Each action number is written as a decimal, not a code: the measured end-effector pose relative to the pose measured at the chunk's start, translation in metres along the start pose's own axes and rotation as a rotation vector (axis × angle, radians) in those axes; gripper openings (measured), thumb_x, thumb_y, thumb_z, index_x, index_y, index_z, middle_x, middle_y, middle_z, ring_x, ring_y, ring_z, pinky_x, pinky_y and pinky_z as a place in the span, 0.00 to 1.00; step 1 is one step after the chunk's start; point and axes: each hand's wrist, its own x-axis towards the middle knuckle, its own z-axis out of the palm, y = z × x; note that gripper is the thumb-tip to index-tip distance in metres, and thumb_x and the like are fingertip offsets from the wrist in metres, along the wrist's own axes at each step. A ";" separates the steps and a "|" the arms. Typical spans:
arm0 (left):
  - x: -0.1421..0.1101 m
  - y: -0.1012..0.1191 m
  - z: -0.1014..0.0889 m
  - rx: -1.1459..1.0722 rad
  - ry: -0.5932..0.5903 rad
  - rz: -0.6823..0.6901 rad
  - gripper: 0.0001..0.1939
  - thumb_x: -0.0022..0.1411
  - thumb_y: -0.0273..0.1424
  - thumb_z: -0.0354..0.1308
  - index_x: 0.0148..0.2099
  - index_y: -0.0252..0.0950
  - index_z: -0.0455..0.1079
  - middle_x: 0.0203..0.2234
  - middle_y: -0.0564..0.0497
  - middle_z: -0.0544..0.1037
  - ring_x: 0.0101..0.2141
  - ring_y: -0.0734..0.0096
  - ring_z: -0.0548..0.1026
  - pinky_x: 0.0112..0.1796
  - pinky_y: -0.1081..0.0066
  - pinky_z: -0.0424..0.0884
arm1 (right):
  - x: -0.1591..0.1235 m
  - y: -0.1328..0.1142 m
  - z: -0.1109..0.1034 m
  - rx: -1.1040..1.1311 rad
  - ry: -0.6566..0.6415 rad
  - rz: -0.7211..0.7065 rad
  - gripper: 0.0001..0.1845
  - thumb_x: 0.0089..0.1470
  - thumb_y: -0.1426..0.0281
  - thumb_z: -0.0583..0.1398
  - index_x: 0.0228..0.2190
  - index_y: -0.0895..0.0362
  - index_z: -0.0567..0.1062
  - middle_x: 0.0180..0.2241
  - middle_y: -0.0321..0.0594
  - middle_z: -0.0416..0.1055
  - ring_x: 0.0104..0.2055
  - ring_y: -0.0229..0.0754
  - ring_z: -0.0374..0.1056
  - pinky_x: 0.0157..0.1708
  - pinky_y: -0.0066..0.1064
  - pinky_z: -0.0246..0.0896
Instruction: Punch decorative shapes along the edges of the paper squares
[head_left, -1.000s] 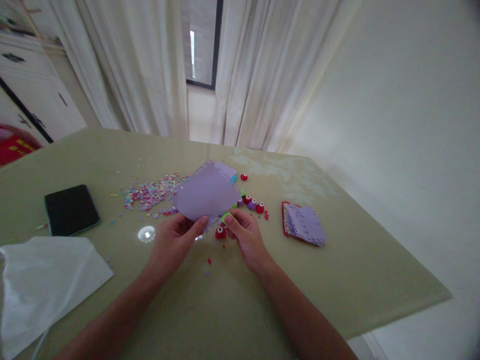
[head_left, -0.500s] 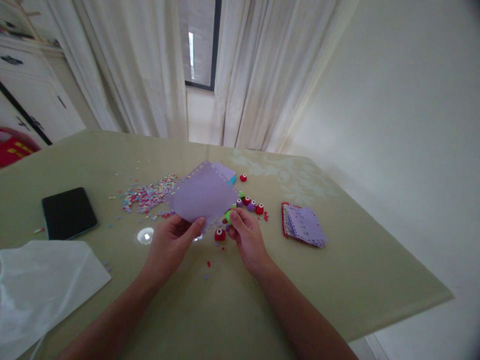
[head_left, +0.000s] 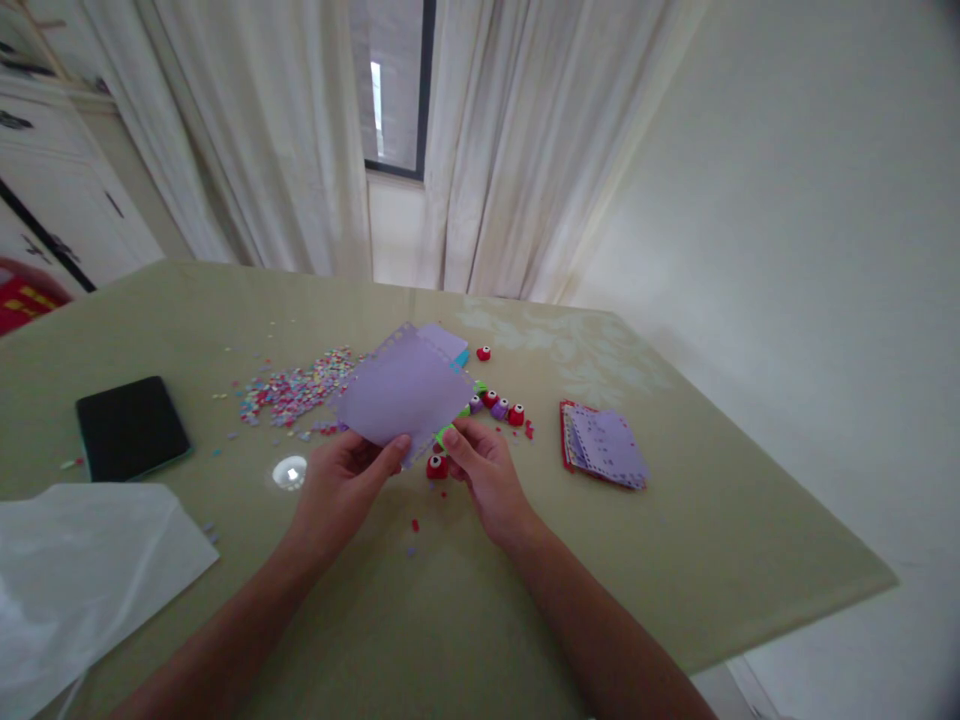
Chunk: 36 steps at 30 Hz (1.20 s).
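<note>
My left hand pinches the lower corner of a purple sheet of paper, holding it tilted above the table. Rows of small holes run along the sheet's edges. In my right hand a small green paper punch is gripped between thumb and fingers, at the sheet's lower right edge; the fingers hide most of it. Just below sits a red punch with a white and black top. Beyond my right hand stand several more punches, among them a red one and a purple one.
Coloured paper bits lie heaped behind my left hand. A black tablet or phone and a white bag-like sheet lie at left. On the right rests a stack of punched purple paper. More purple paper lies behind the held sheet.
My right hand tilted the green punch lower and back, then moved it up and left against the sheet's edge. My left hand keeps hold of the sheet. The view has shifted slightly.
</note>
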 end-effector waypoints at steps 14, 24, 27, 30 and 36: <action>-0.001 -0.001 0.003 0.001 -0.014 0.031 0.17 0.57 0.46 0.72 0.28 0.38 0.78 0.20 0.52 0.79 0.22 0.68 0.74 0.24 0.72 0.67 | 0.003 0.005 -0.002 -0.028 0.008 -0.031 0.29 0.47 0.43 0.76 0.28 0.56 0.78 0.25 0.33 0.69 0.25 0.35 0.60 0.27 0.29 0.60; -0.001 -0.001 0.003 -0.008 -0.021 0.020 0.19 0.57 0.47 0.72 0.29 0.37 0.78 0.21 0.52 0.79 0.23 0.68 0.74 0.25 0.72 0.68 | -0.001 -0.006 0.001 -0.080 -0.006 -0.037 0.27 0.47 0.45 0.77 0.30 0.55 0.81 0.26 0.34 0.71 0.27 0.37 0.63 0.29 0.30 0.62; -0.001 -0.003 0.002 0.009 -0.017 0.032 0.19 0.58 0.47 0.72 0.29 0.37 0.77 0.21 0.52 0.78 0.23 0.69 0.74 0.25 0.72 0.67 | 0.000 -0.002 0.000 -0.084 -0.023 -0.021 0.28 0.48 0.44 0.76 0.32 0.55 0.82 0.27 0.34 0.72 0.27 0.38 0.63 0.30 0.31 0.62; 0.000 -0.004 0.002 0.038 -0.022 0.032 0.20 0.59 0.47 0.71 0.28 0.37 0.76 0.20 0.53 0.76 0.22 0.70 0.72 0.24 0.73 0.65 | 0.002 0.006 -0.003 -0.057 -0.034 -0.006 0.28 0.48 0.44 0.76 0.33 0.55 0.82 0.28 0.35 0.73 0.28 0.38 0.63 0.31 0.31 0.62; -0.001 -0.002 0.005 -0.030 -0.071 0.032 0.16 0.59 0.44 0.70 0.30 0.37 0.77 0.21 0.54 0.77 0.23 0.70 0.74 0.25 0.74 0.67 | 0.004 0.017 -0.007 -0.078 -0.037 0.027 0.30 0.50 0.42 0.75 0.29 0.56 0.80 0.26 0.35 0.71 0.29 0.38 0.63 0.32 0.32 0.58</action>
